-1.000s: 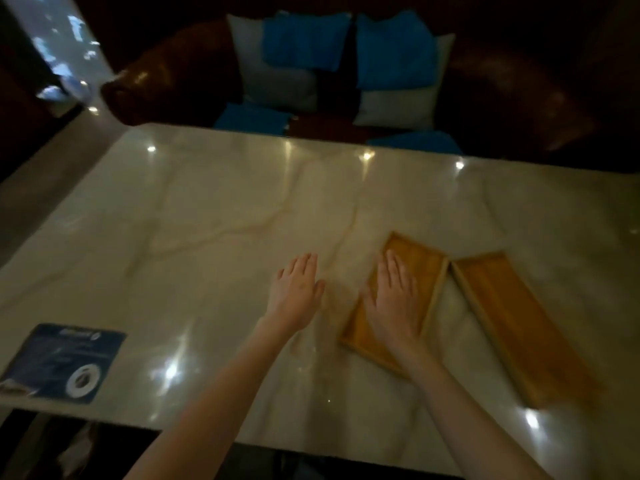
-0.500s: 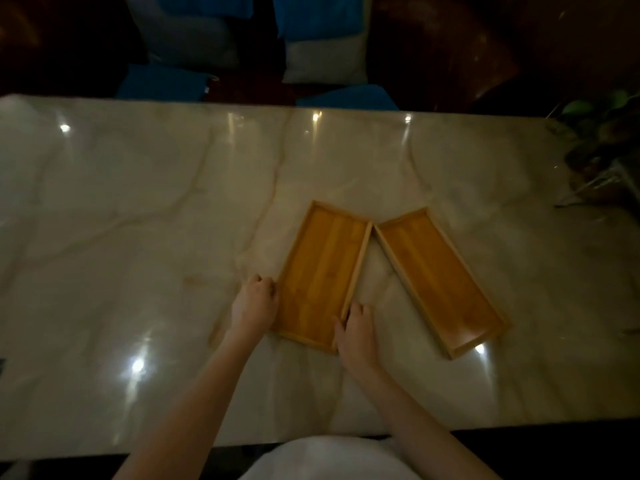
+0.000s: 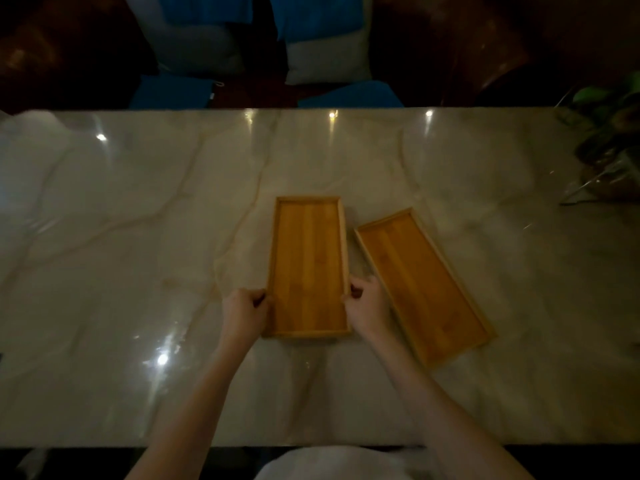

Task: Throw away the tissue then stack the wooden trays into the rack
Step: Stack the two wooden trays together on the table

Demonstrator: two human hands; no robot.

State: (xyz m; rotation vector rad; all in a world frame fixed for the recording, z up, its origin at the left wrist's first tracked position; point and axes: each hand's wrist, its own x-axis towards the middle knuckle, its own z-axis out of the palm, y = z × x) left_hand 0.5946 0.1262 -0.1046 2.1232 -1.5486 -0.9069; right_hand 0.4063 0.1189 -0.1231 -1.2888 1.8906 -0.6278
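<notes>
A rectangular wooden tray [image 3: 309, 265], empty and showing its striped bamboo floor, is lying near the middle of the marble table [image 3: 138, 237], its long sides running almost straight away from the person. Both hands are gripping it at its near end: the left hand [image 3: 243, 315] is curling its fingers around the left long edge close to the near left corner, and the right hand [image 3: 367, 304] is pinching the right long edge with thumb and fingers just above the near right corner. Whether the tray is resting on the stone or being raised slightly off it is hard to tell. A second wooden tray [image 3: 424, 287], also empty, is lying just to the right, angled so that its far end is pointing toward the first tray and its near end is swinging out to the right; the right hand is sitting in the narrow gap between the two, and the trays themselves are not touching. Bare forearms are reaching in from the bottom edge, with a patch of pale clothing [image 3: 332, 462] showing between them. Small ceiling lights are glinting off the polished tabletop. Beyond the far edge, blue and grey cushions [image 3: 308, 39] are leaning on a dark seat, and a leafy plant [image 3: 609, 133] is sitting at the far right, dim and blurred
</notes>
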